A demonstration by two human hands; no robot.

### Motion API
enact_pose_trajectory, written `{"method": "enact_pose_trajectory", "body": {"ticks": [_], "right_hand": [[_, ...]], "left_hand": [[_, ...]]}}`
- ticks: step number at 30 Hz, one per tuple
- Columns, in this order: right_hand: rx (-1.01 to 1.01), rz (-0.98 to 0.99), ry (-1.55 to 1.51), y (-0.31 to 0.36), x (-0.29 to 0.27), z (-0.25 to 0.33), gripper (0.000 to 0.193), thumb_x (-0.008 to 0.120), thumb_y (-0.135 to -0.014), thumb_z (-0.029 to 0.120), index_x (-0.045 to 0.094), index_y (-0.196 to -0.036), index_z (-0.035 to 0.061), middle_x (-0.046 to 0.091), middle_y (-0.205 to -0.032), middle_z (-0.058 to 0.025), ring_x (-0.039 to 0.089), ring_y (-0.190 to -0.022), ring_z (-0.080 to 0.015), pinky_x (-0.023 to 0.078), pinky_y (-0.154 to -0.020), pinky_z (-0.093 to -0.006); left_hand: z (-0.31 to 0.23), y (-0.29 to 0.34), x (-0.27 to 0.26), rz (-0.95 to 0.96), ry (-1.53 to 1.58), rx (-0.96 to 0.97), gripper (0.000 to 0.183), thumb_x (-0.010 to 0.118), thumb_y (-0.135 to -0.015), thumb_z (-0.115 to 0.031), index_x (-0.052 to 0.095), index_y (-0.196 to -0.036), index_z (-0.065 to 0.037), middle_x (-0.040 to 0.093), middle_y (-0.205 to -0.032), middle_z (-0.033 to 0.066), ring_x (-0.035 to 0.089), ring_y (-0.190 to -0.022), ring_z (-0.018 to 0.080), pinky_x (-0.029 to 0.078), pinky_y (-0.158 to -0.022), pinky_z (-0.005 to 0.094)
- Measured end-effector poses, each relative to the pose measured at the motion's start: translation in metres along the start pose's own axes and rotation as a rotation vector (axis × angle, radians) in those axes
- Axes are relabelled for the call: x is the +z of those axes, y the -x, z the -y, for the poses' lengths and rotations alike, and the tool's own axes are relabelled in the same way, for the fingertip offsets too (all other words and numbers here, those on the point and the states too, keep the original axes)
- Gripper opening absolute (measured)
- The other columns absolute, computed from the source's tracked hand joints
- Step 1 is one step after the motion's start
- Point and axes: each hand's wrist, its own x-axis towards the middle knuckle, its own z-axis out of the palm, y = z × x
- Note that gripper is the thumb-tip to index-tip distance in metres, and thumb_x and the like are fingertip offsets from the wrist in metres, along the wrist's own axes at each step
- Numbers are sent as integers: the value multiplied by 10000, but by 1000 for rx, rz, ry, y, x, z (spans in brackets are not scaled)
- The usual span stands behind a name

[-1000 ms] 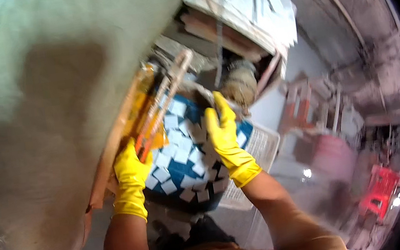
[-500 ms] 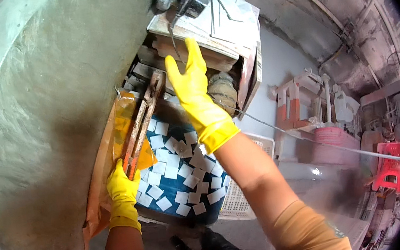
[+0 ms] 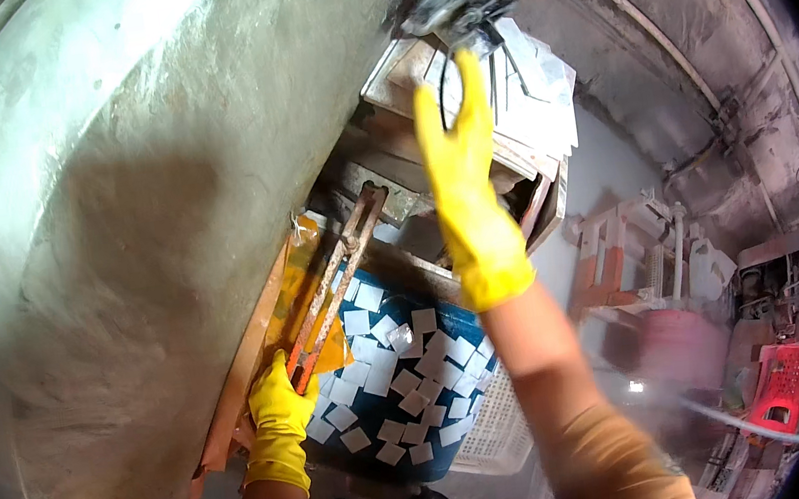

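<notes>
Right hand: the yellow-gloved right hand has moved up from over the tub to the cluttered stack; thumb and fingers are spread apart, with no object visible between them.
Reach point: fingertips lie just beside or against the blurred black object; contact cannot be determined.
Left hand: the yellow-gloved left hand remains wrapped around the orange handle end of the long rusted tool.
Tool position: slanted up and away from the left hand, beside the amber film and along the left side of the blue tub; its far end points toward the stack.
White squares: the pale square pieces lie scattered over the blue, partly overlapping; neither hand touches them.
Effect on work: judged from the posture, the left hand alone now supports the tool, leaving the right hand free at the stack.
</notes>
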Motion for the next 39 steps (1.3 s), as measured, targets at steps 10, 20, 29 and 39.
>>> {"method": "enact_pose_trajectory", "body": {"ticks": [10,20,29,39], "right_hand": [[411,684,162,355,-170,47,557,729,-850,171,573,-1350,-20,549,-1387,-276,503,-1298,-475,351,-1142,-509],[175,757,261,374,-190,26,561,642,-912,272,531,-1396,11,471,-1481,-239,431,-1379,-427,271,-1197,-521],[197,685,247,397,-199,37,577,677,-888,298,546,-1385,37,469,-1486,-215,389,-1407,-411,260,-1207,-502],[317,673,80,403,-227,39,587,681,-898,373,582,-1365,31,494,-1479,-218,400,-1417,-385,297,-1191,-446]], "left_hand": [[2,-1,3,-17,89,67,630,797,-771,-316,607,-1274,13,681,-1156,256,646,-1085,436,519,-953,456],[13,-6,29,-80,-18,103,642,784,-838,-304,552,-1362,-14,665,-1248,220,645,-1148,398,518,-972,430],[9,-2,13,-30,-48,67,667,777,-861,-308,513,-1421,-59,670,-1227,199,674,-1060,337,532,-901,395],[31,137,-3,44,-12,433,779,769,-863,-248,402,-1505,-1,401,-1544,269,370,-1444,408,281,-1198,458]]}}
